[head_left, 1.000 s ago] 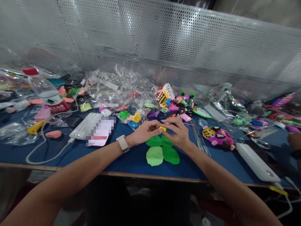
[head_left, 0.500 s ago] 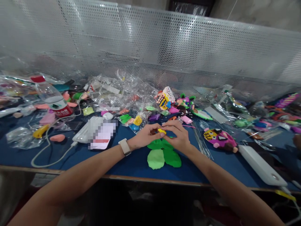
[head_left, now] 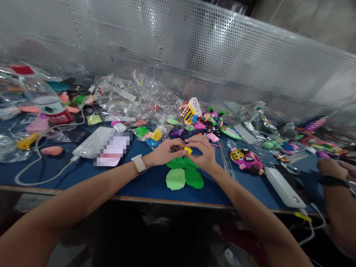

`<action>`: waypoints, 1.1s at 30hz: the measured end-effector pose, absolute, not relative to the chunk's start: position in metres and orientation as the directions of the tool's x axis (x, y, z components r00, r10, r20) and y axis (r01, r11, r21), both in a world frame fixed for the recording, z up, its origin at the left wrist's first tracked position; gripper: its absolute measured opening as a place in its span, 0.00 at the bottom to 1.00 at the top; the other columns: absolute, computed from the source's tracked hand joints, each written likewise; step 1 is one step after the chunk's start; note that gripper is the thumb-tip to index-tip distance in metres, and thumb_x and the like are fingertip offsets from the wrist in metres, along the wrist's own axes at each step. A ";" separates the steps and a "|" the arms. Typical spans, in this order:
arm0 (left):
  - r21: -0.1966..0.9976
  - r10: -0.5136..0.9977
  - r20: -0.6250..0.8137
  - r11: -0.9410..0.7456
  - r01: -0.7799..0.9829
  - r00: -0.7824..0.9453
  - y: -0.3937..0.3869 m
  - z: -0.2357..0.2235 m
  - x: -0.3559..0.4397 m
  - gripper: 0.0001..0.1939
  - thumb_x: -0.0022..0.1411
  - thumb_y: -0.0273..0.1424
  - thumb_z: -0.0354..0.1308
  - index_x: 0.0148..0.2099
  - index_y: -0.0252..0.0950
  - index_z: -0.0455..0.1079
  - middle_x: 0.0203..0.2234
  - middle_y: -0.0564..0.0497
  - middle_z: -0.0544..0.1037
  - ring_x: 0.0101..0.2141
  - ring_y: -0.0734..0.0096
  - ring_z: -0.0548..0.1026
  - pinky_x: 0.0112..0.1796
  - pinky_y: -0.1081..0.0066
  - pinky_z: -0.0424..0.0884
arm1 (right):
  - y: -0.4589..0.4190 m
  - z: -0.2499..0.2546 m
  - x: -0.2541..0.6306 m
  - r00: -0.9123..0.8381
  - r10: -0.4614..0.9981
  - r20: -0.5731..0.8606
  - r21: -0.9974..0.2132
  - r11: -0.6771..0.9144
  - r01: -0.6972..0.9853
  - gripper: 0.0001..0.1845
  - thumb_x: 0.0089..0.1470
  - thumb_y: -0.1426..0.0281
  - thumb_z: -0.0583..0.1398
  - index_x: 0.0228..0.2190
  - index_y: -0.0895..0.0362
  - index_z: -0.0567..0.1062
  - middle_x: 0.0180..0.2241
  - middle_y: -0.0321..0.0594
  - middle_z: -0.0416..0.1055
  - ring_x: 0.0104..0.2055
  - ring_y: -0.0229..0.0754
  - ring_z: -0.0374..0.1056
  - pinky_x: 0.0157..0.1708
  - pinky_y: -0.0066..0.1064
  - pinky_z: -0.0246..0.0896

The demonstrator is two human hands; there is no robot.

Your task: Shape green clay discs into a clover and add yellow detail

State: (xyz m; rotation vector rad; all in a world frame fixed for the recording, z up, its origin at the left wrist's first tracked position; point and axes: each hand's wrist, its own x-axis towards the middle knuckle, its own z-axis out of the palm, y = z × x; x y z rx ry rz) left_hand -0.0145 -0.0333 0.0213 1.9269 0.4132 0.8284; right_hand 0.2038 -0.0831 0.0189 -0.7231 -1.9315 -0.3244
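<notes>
A small lump of yellow modelling clay point(head_left: 188, 150) is pinched between the fingertips of my left hand point(head_left: 166, 151) and my right hand point(head_left: 204, 152). Both hands are closed on it, just above the table. Under them lies a flat shape of green clay pieces: a light green round piece point(head_left: 175, 179) at the front left and a darker green piece point(head_left: 194, 179) beside it. More green pieces behind are partly covered by my hands. A watch with a pale band is on my left wrist.
To the left are a phone point(head_left: 112, 150), a white power bank point(head_left: 93, 142) with its cable and a bottle point(head_left: 46, 98). Clay figures point(head_left: 246, 161) and another power bank point(head_left: 285, 187) lie right. Bagged clay lines the perforated screen point(head_left: 167, 48). Another person's arm point(head_left: 335, 193) is at far right.
The view has turned right and tilted, so things appear further left. My fingers have shifted around the yellow clay, which looks more compact. The other person's arm has come into view.
</notes>
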 end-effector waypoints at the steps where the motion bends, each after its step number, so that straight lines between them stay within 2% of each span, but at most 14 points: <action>1: 0.876 0.601 0.382 -0.477 -0.069 0.702 -0.033 0.022 -0.014 0.25 0.69 0.53 0.68 0.42 0.34 0.79 0.36 0.49 0.79 0.33 0.72 0.73 0.34 0.72 0.68 | -0.084 0.020 0.204 -0.317 0.354 0.880 -0.093 0.782 0.617 0.08 0.66 0.67 0.70 0.47 0.48 0.83 0.46 0.44 0.86 0.48 0.51 0.82 0.52 0.49 0.80; 5: 0.883 0.623 0.392 -0.462 -0.086 0.677 -0.032 0.024 -0.014 0.25 0.69 0.53 0.68 0.40 0.34 0.78 0.33 0.50 0.78 0.34 0.72 0.73 0.36 0.71 0.69 | -0.082 0.021 0.207 -0.371 0.351 0.860 -0.086 0.816 0.571 0.14 0.65 0.66 0.71 0.52 0.48 0.84 0.49 0.45 0.86 0.51 0.52 0.82 0.52 0.50 0.79; 10: 0.879 0.590 0.387 -0.468 -0.091 0.709 -0.033 0.024 -0.013 0.24 0.69 0.52 0.69 0.41 0.34 0.78 0.37 0.49 0.79 0.35 0.72 0.75 0.36 0.71 0.70 | -0.078 0.019 0.210 -0.313 0.358 0.879 -0.110 0.794 0.598 0.04 0.66 0.66 0.71 0.43 0.48 0.85 0.43 0.42 0.87 0.46 0.51 0.83 0.50 0.50 0.80; 15: 0.853 0.579 0.434 -0.510 -0.109 0.690 -0.034 0.022 -0.014 0.22 0.70 0.51 0.68 0.42 0.34 0.79 0.38 0.48 0.80 0.37 0.70 0.77 0.39 0.70 0.73 | -0.079 0.022 0.208 -0.382 0.289 0.878 -0.027 0.826 0.563 0.13 0.66 0.68 0.71 0.52 0.48 0.84 0.50 0.45 0.87 0.51 0.51 0.82 0.51 0.50 0.80; 20: 0.845 0.566 0.445 -0.522 -0.116 0.694 -0.034 0.022 -0.013 0.21 0.72 0.50 0.67 0.42 0.35 0.81 0.40 0.46 0.81 0.38 0.70 0.77 0.39 0.70 0.73 | -0.080 0.021 0.210 -0.360 0.313 0.879 -0.045 0.805 0.591 0.07 0.67 0.67 0.70 0.46 0.46 0.85 0.47 0.43 0.87 0.49 0.51 0.83 0.50 0.50 0.80; 26: 0.850 0.579 0.438 -0.516 -0.108 0.688 -0.034 0.021 -0.012 0.21 0.72 0.50 0.67 0.40 0.34 0.82 0.39 0.46 0.81 0.37 0.70 0.75 0.36 0.71 0.71 | -0.080 0.019 0.213 -0.434 0.375 0.819 -0.070 0.816 0.573 0.15 0.66 0.64 0.71 0.54 0.43 0.85 0.52 0.42 0.86 0.54 0.52 0.81 0.56 0.53 0.79; 29: 0.861 0.589 0.418 -0.501 -0.094 0.691 -0.034 0.018 -0.012 0.21 0.70 0.50 0.69 0.41 0.34 0.82 0.36 0.48 0.80 0.35 0.71 0.74 0.36 0.72 0.71 | -0.079 0.016 0.214 -0.429 0.382 0.819 -0.081 0.816 0.572 0.11 0.68 0.64 0.70 0.51 0.43 0.86 0.51 0.42 0.86 0.52 0.51 0.82 0.55 0.52 0.80; 33: 0.870 0.568 0.423 -0.473 -0.140 0.706 -0.034 0.014 -0.009 0.23 0.68 0.51 0.71 0.46 0.34 0.82 0.39 0.47 0.82 0.38 0.69 0.77 0.39 0.69 0.74 | -0.079 0.011 0.211 -0.412 0.337 0.847 -0.036 0.809 0.587 0.11 0.70 0.65 0.67 0.51 0.44 0.86 0.48 0.42 0.86 0.50 0.50 0.82 0.53 0.50 0.81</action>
